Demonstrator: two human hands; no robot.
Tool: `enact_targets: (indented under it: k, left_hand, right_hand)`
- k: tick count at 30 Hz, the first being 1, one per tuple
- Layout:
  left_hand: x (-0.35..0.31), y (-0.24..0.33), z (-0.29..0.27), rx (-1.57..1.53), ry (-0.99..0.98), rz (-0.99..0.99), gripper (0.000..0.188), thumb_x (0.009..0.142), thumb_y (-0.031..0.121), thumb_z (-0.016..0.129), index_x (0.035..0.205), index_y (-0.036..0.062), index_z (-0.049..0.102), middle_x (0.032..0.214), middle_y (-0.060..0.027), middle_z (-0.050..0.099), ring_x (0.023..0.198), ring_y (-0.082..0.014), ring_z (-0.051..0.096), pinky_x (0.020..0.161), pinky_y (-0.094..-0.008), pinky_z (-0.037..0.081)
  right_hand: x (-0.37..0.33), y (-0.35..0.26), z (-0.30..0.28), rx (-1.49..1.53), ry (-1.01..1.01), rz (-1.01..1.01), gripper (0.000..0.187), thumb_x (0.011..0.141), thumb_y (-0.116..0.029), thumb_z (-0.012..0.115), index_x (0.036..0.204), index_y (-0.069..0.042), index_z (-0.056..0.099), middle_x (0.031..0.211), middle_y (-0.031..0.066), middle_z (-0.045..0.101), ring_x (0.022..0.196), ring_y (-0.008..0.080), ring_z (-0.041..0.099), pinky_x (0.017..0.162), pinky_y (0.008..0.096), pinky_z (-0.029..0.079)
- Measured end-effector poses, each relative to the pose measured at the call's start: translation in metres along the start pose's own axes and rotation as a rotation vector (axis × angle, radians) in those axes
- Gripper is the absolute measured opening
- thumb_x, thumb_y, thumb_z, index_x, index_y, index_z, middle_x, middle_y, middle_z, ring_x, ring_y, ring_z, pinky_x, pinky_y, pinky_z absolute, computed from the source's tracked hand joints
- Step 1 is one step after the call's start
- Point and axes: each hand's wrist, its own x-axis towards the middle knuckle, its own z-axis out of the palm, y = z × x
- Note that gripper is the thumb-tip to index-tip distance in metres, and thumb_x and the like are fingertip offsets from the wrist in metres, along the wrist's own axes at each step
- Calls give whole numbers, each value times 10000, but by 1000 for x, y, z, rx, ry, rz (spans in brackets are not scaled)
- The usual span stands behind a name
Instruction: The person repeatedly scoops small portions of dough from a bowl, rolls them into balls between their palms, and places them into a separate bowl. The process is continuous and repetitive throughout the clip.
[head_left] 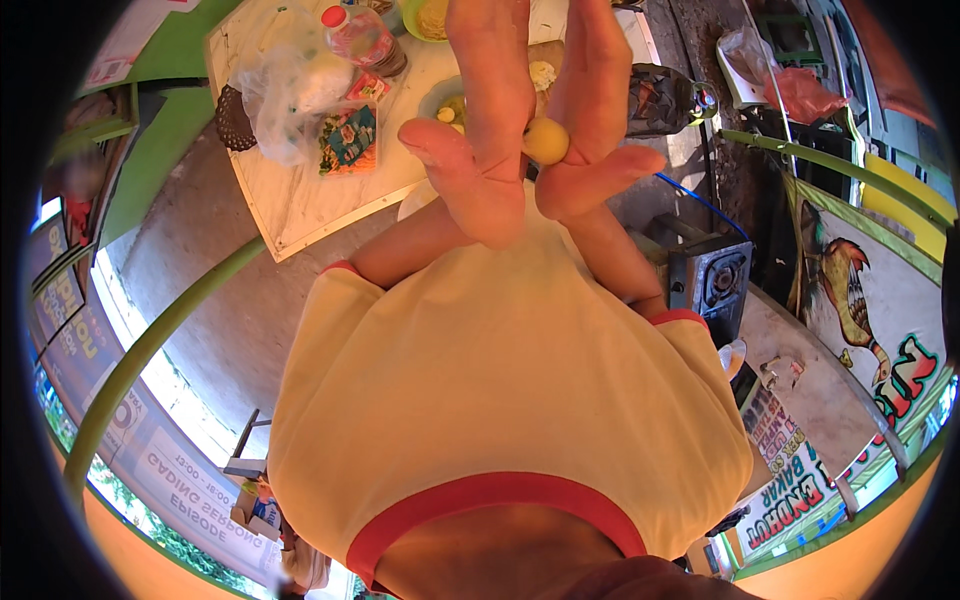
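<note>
A small yellow ball, smooth and dough-like, sits between my two palms in front of me. My left hand has its fingers stretched out and its palm edge against the ball. My right hand is likewise stretched out, with the ball at the base of its palm and the thumb pointing sideways. Beyond the hands, partly covered by them, a plate holds several similar yellow pieces. A green bowl with a yellow mass in it stands at the table's far side.
On the pale table lie a clear plastic bag, a red-capped bottle and a colourful packet. A brown woven mat is at the left edge. Right of me stands a gas stove; a black bag lies farther off.
</note>
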Motion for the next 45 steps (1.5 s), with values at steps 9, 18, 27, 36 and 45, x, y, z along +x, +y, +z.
enact_targets:
  k: [9,18,27,36,45]
  left_hand:
    - [-1,6,-33,-322,-140,-308,1129,925,890,131,1669,41,128,1726,-179,167,1593,-301,160,1273,-425,111]
    - [-9,-18,-16,-154,-112,-136,1092,953,853,108,1664,27,47,1733,-180,77,1599,-297,56,1272,-436,36]
    - [-20,-33,-23,-96,-248,-14,1057,981,817,85,1658,14,-34,1739,-181,-12,1605,-292,-49,1271,-446,-39]
    - [14,-10,-17,-836,92,-184,919,1024,734,267,1660,77,185,1692,-206,230,1577,-313,196,1272,-471,122]
    - [15,-44,-67,-1210,-147,-498,877,1023,710,325,1674,138,190,1689,-220,246,1535,-343,295,1263,-501,236]
  right_hand:
    - [-9,-15,15,218,131,166,898,1053,-659,375,1592,55,292,1631,256,347,1535,386,311,1270,503,170]
    - [-14,-14,26,242,114,180,901,1050,-676,348,1572,58,331,1619,234,377,1523,370,335,1261,501,185]
    - [-13,-16,32,310,129,175,909,1048,-694,320,1553,61,369,1606,212,407,1512,354,360,1252,499,200]
    - [0,-15,16,444,148,186,859,1044,-633,397,1556,56,365,1615,214,390,1518,342,351,1245,496,232]
    - [10,-7,-41,-88,-348,53,398,918,-113,713,1278,55,684,1359,200,663,1374,356,559,1174,464,384]
